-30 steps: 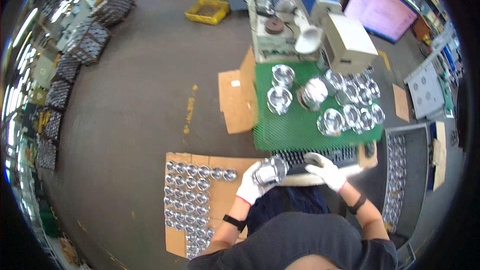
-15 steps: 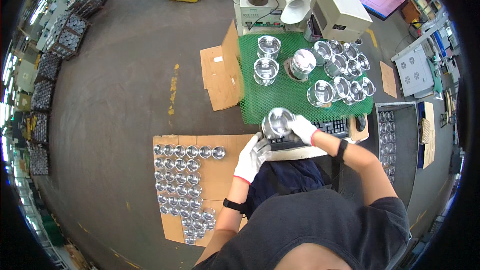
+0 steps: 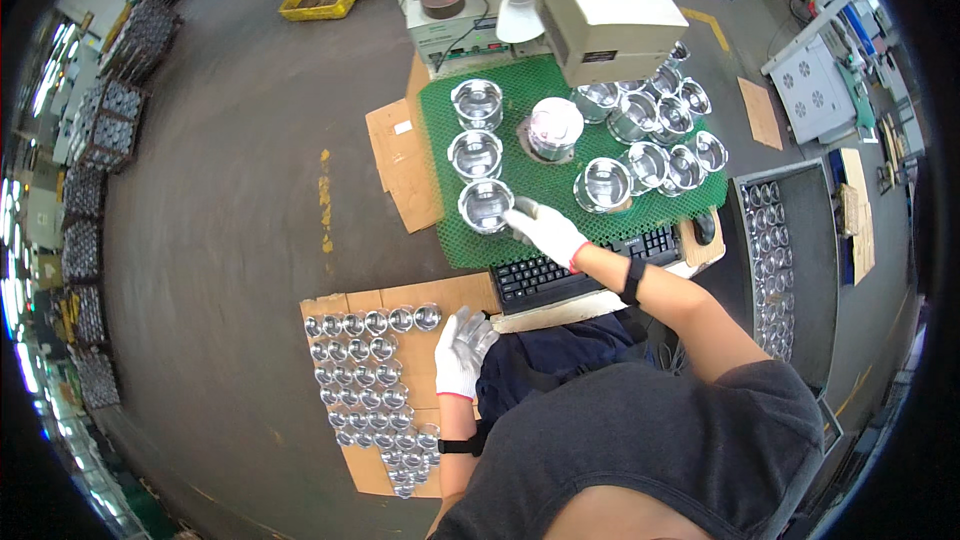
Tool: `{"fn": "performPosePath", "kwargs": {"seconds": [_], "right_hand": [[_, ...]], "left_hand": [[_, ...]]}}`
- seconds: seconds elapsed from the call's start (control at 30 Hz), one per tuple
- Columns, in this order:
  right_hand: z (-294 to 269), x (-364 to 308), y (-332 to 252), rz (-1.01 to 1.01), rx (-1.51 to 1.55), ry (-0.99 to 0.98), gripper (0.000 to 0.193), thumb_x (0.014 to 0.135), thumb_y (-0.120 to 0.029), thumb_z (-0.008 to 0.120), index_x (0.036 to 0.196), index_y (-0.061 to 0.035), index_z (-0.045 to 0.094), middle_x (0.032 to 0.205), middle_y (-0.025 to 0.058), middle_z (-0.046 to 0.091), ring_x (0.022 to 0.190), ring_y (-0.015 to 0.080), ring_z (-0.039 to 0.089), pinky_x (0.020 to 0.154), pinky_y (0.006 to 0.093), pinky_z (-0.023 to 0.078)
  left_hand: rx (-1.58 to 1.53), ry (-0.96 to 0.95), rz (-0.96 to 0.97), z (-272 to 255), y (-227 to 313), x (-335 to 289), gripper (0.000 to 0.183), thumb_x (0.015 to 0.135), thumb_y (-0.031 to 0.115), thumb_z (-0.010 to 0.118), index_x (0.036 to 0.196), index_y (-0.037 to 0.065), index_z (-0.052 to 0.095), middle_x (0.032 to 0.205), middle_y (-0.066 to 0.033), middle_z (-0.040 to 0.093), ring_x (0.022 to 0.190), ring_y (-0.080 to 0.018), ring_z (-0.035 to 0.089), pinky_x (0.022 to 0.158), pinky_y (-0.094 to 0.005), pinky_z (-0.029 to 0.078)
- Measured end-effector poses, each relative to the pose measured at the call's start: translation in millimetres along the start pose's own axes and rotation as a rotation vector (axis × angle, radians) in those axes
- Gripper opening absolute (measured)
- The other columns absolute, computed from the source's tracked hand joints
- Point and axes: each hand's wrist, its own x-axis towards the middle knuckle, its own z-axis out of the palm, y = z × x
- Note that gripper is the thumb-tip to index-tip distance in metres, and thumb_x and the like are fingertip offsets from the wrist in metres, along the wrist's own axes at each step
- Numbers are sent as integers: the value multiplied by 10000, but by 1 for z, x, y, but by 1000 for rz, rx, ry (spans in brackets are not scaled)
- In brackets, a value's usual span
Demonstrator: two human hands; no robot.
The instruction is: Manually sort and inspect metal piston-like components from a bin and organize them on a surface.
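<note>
On green mesh mat (image 3: 523, 90), white-gloved right hand (image 3: 548, 230) at silvery metal cup (image 3: 482, 204), grip unclear; cup columned, likely for order. Just off mat, white-gloved left hand (image 3: 464, 350) empty, fingers parted.

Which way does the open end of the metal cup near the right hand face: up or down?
Up: the metal cup shows its hollow inside.
</note>
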Motion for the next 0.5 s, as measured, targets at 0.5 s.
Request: {"fn": "performPosePath", "kwargs": {"seconds": [0.5], "right_hand": [[-141,-46,-23,-404,-1156,252,277,782,-336,684,894,-83,676,842,132,692,768,345,672,713,473,531]], "left_hand": [[410,-224,15,90,-3,36,519,970,314,629,1363,-2,504,1229,-144,608,1090,-241,600,918,-390,523]]}}
